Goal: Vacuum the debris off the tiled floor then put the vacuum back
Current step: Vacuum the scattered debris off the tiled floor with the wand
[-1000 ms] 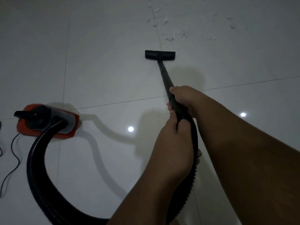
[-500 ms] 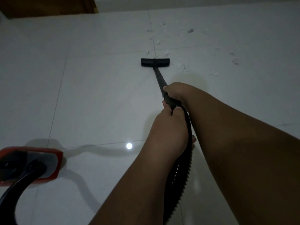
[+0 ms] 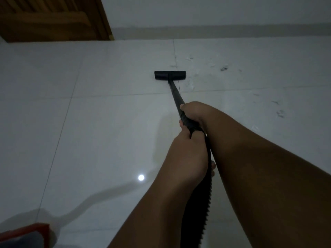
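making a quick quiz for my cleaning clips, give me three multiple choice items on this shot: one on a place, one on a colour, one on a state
1. Where does most of the debris lie, seen from the floor head?
A) to its left B) to its right C) on top of it
2. What colour is the vacuum body at bottom left?
A) red B) yellow C) green
3. How is the wand with its hose held?
A) by both hands B) by one hand alone C) by nothing, it lies loose

1 B: the scraps show right of the head.
2 A: a red edge shows in the corner.
3 A: the right hand grips the wand, the left hand the hose end.
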